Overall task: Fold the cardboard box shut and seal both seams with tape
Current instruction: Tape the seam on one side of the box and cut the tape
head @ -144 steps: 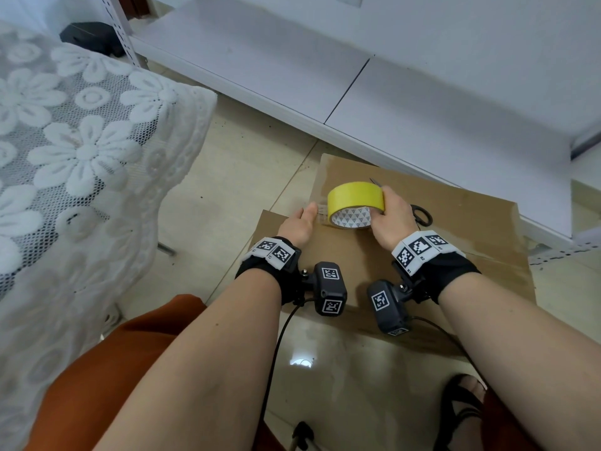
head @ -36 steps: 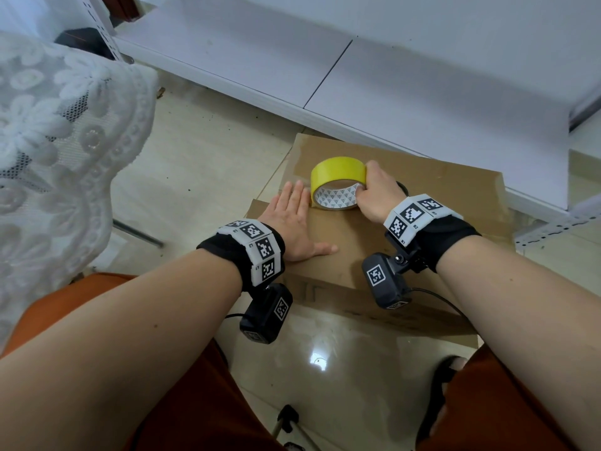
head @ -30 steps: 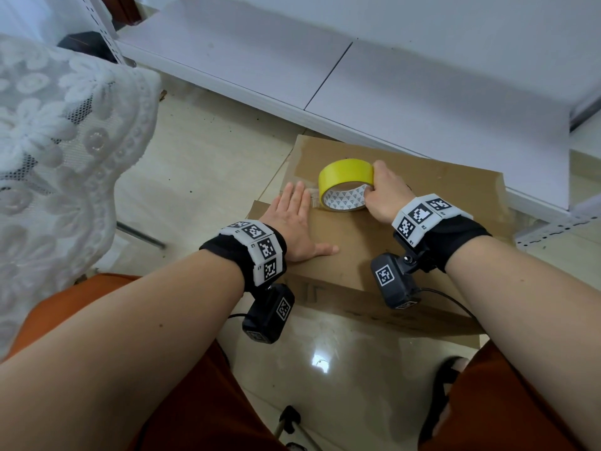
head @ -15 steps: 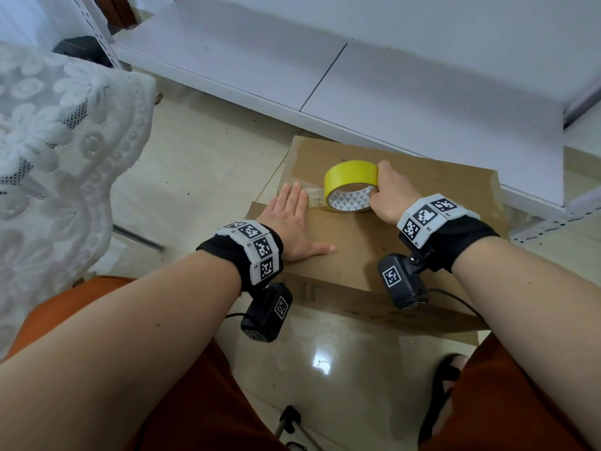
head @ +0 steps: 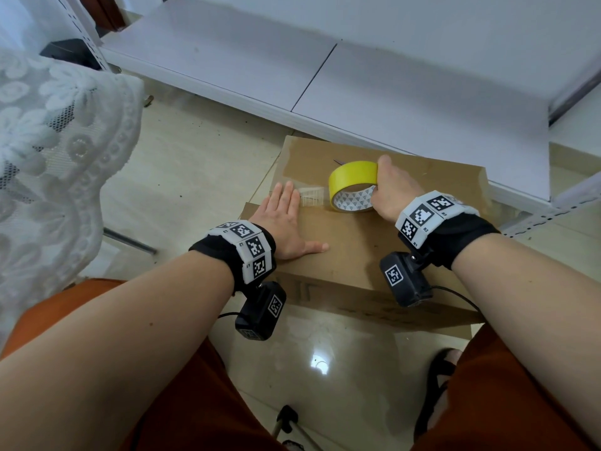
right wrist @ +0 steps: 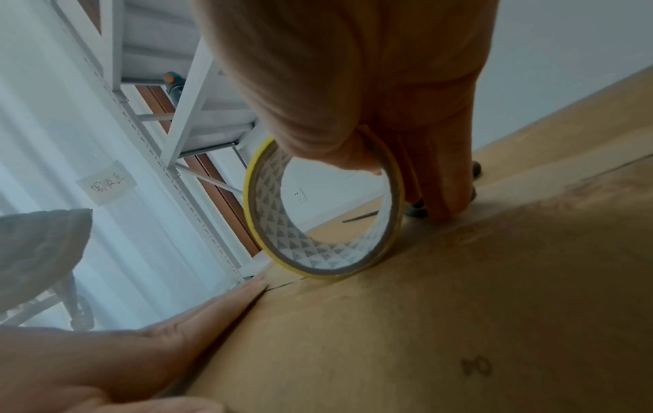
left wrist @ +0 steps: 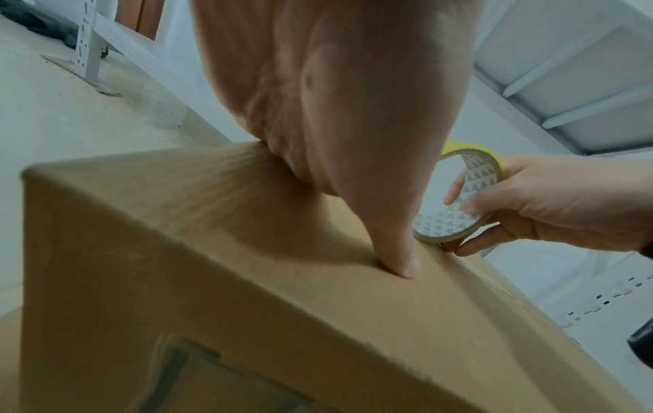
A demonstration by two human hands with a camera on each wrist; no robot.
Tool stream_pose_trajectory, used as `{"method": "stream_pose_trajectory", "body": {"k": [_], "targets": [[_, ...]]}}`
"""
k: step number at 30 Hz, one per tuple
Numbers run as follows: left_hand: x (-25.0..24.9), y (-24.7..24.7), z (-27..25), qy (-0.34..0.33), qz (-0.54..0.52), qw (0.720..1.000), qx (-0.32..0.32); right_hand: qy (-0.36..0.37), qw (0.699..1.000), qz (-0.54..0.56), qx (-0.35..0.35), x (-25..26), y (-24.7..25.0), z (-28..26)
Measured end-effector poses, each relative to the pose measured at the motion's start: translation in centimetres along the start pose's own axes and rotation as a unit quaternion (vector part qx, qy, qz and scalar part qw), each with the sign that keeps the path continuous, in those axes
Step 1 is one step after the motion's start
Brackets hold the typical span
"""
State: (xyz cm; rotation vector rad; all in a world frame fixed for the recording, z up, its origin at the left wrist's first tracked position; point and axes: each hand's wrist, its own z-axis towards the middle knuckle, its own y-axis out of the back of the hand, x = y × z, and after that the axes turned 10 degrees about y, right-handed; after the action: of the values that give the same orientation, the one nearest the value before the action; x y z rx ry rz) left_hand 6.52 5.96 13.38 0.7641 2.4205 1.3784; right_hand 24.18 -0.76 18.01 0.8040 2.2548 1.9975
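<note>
Tape roll drawn rightward, right hand fingers gripping it, left hand flat on box

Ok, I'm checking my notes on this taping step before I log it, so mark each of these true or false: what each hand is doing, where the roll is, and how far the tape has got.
1. The left hand lies flat on the box. True.
2. The right hand holds the tape roll. True.
3. The roll lies flat on its side. False: it stands on edge on the box top.
4. A clear strip runs from the roll to the left fingertips. True.
5. The roll is red. False: it is yellow outside, with a white patterned core.
6. The box flaps stand open. False: they are folded down.
</note>
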Motion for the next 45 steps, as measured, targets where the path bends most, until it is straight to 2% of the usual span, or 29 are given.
{"method": "stream_pose_trajectory", "body": {"k": [3, 10, 15, 22, 30, 35, 40, 42, 45], "targets": [[-0.1, 0.0, 0.0, 0.003, -0.002, 1.000, -0.006, -0.004, 1.000, 0.002, 0.003, 0.3, 0.2, -0.1], [-2.3, -0.2, -0.4, 0.033, -0.022, 0.997, -0.068, -0.001, 1.000, -0.003, 0.010, 1.5, 0.5, 0.2], [-3.2, -0.6, -0.1, 0.002, -0.008, 0.998, -0.064, 0.001, 1.000, -0.012, 0.008, 1.7, 0.3, 0.0], [-3.5, -0.7, 0.1, -0.008, -0.003, 0.997, -0.071, -0.002, 1.000, -0.006, -0.023, 1.8, 0.4, -0.2], [-3.4, -0.9, 0.3, -0.022, 0.003, 0.998, -0.056, 0.042, 0.997, -0.056, -0.033, 1.6, -0.1, -0.9], [-3.6, -0.6, 0.2, -0.024, 0.020, 0.999, -0.041, 0.058, 0.997, 0.022, -0.042, 1.0, -0.2, -0.7], [-3.7, -0.2, 0.3, -0.031, 0.045, 0.997, -0.051, 0.009, 0.995, 0.084, -0.049, 0.1, -0.9, -0.5], [-4.0, -0.2, 0.4, -0.044, 0.063, 0.995, -0.064, -0.023, 0.996, 0.073, -0.038, -0.4, -1.1, -0.2], [-4.0, -0.2, 0.5, -0.060, 0.034, 0.997, -0.046, -0.044, 0.998, 0.043, -0.013, -0.8, -1.3, 0.2]]}}
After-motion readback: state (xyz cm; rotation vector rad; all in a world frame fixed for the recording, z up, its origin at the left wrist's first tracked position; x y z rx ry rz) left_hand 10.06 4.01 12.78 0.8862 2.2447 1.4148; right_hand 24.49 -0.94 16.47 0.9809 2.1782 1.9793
